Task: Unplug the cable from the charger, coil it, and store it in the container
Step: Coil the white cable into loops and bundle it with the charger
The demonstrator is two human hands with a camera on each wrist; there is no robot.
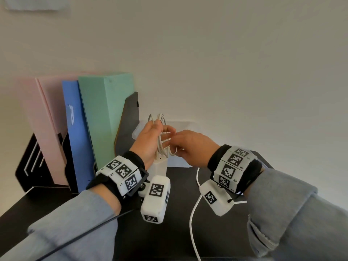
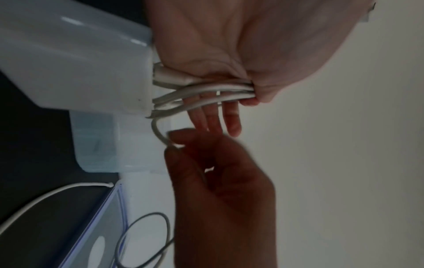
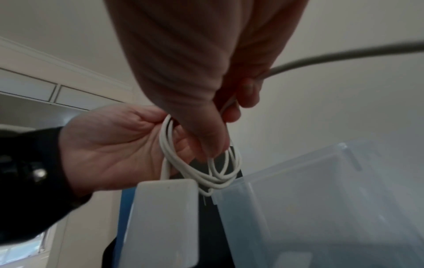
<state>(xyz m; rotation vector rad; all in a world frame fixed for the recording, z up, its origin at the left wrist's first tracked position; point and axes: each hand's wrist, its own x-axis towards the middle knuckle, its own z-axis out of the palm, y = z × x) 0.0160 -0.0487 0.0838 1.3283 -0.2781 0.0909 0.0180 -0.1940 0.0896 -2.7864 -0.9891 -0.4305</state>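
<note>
My left hand [image 1: 160,131] holds a coil of thin white cable [image 1: 163,140] upright, thumb pinching the loops [image 2: 220,90] against the fingers. My right hand [image 1: 177,146] meets it from the right and pinches a strand of the cable [image 2: 160,134] between thumb and fingertips. Just below the coil, the white charger block [image 1: 160,167] stands on the dark table; one strand [image 3: 164,170] runs down to its top edge. A translucent plastic container [image 1: 185,123] sits behind the hands against the wall, and its open rim [image 3: 286,161] lies right beside the coil.
A thicker white cord [image 1: 194,213] snakes across the black table [image 1: 178,232] toward me. At the left, pink, blue and green folders [image 1: 105,117] stand in black bookends [image 1: 130,117]. A grey lead [image 3: 344,54] crosses the right wrist view. A plain wall lies behind.
</note>
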